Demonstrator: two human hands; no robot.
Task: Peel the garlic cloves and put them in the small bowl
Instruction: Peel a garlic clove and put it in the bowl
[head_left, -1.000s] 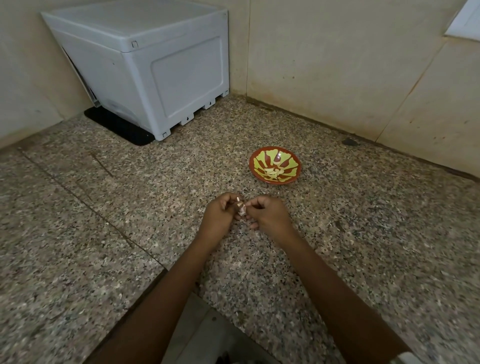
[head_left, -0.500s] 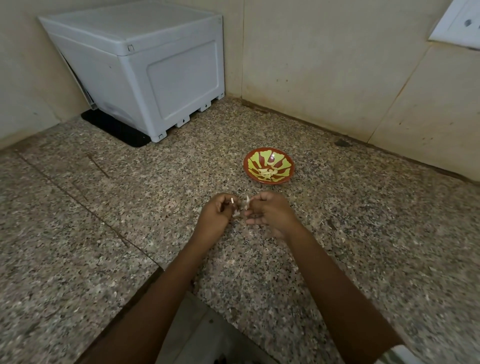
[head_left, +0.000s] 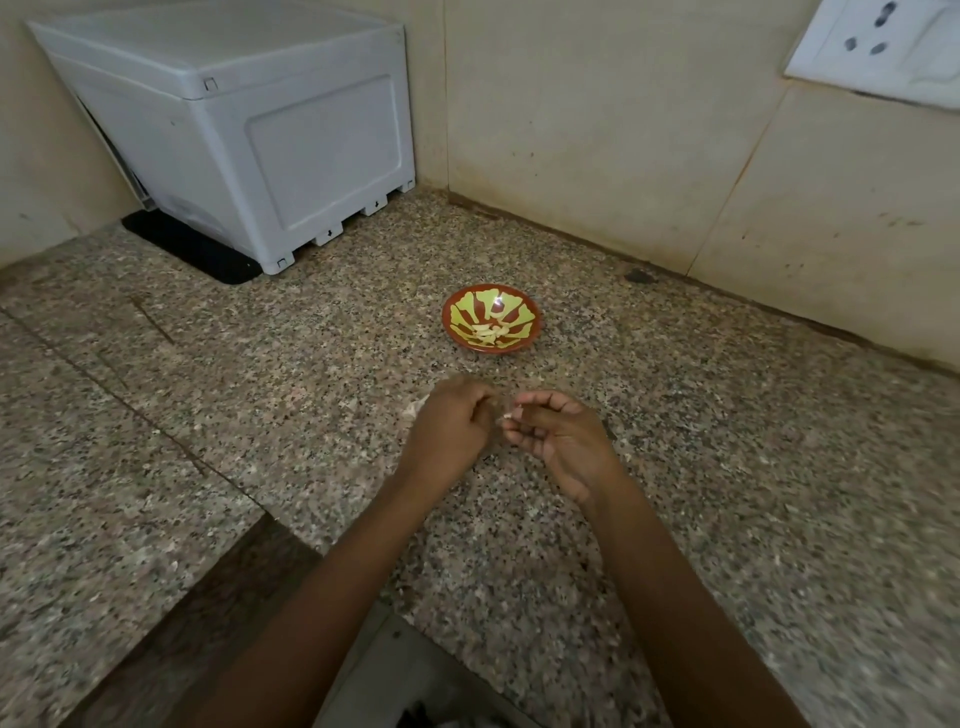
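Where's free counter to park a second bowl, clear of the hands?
Bare counter right of the small bowl, up to the wall; another wide patch left of the left hand, toward the white box. Tight: the strip between bowl and hands, where the right hand pinches a garlic clove.

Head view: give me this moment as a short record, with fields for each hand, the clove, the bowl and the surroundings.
left hand: fingers curled, grip hidden from view
right hand: pinches garlic clove at fingertips
small bowl: on granite counter, beyond the hands, holds peeled cloves
surroundings: white plastic box far left; wall socket top right
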